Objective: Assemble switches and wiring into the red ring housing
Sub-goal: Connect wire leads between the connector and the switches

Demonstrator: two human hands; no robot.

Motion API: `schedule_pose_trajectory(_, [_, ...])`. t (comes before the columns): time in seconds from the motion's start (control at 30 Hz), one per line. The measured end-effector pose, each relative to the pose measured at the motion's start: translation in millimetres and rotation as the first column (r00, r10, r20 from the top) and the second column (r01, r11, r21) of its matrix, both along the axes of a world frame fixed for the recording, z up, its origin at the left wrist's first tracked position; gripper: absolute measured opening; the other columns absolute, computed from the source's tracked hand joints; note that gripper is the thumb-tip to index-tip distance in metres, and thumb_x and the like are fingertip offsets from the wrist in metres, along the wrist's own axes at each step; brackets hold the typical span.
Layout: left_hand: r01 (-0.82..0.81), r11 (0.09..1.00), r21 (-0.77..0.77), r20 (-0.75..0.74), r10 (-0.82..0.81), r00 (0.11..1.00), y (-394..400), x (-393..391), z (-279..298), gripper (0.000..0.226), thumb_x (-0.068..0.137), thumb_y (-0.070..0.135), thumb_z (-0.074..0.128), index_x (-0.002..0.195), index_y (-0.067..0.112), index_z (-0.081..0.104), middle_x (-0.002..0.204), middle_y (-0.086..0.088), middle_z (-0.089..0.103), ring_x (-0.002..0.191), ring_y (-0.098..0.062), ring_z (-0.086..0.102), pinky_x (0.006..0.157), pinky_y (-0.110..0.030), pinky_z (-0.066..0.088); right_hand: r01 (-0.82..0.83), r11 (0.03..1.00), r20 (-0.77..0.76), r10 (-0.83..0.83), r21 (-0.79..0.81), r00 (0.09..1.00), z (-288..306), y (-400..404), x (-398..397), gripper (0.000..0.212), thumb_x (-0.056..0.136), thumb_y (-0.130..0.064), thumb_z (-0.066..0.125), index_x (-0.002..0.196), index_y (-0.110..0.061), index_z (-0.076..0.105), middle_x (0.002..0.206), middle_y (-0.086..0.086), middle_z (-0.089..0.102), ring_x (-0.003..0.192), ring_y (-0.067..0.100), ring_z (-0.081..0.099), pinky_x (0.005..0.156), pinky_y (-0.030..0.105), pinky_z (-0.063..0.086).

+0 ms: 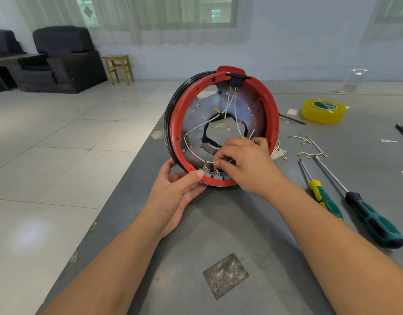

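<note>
The red ring housing stands tilted on its edge on the grey table, its open side facing me, with a perforated metal plate inside. My left hand grips its lower left rim, thumb on the red edge. My right hand reaches inside and pinches a white wire just above two grey switches seated at the bottom. A black connector block sits at the top, with white wires running down from it.
Two green-handled screwdrivers lie to the right. Spare white wires with brass terminals rest beyond them, and a yellow tape roll stands farther back. The table's left edge drops to a tiled floor.
</note>
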State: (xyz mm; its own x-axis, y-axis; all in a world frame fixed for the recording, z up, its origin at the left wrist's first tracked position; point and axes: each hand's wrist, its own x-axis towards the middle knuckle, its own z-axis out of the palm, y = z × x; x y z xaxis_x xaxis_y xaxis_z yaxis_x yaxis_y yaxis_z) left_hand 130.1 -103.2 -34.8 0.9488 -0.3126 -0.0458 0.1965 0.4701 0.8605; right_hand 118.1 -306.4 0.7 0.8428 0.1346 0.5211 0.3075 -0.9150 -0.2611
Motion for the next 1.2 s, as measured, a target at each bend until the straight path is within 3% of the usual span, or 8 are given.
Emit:
schedule_pose_trajectory(0.8, [-0.003,1.000,0.023,0.001,0.003,1.000,-1.2,-0.5,2.0,0.066,0.088,-0.003,0.077,0.145,0.015,0.047,0.121,-0.024,0.074,0.109,-0.040,0.075,0.088,-0.044,0.064,-0.004,1.000,0.028,0.005,-0.026,1.000,-3.0,0.8,1.2,0.008,0.100,-0.034,0.061,0.097,-0.034,0.069,0.101,-0.018,0.056,0.100,0.006,0.054,0.092,0.038,0.027])
schedule_pose_trajectory(1.2, [-0.010,1.000,0.008,-0.013,0.010,1.000,-0.9,-1.5,1.6,0.064,0.088,-0.004,0.078,0.141,0.013,0.048,0.123,-0.029,0.071,0.110,-0.042,0.074,0.087,-0.044,0.064,-0.014,0.999,0.007,0.015,-0.030,1.000,-0.6,0.7,-1.0,0.010,0.098,-0.033,0.063,0.095,-0.033,0.073,0.100,-0.017,0.058,0.100,0.008,0.056,0.093,0.043,0.031])
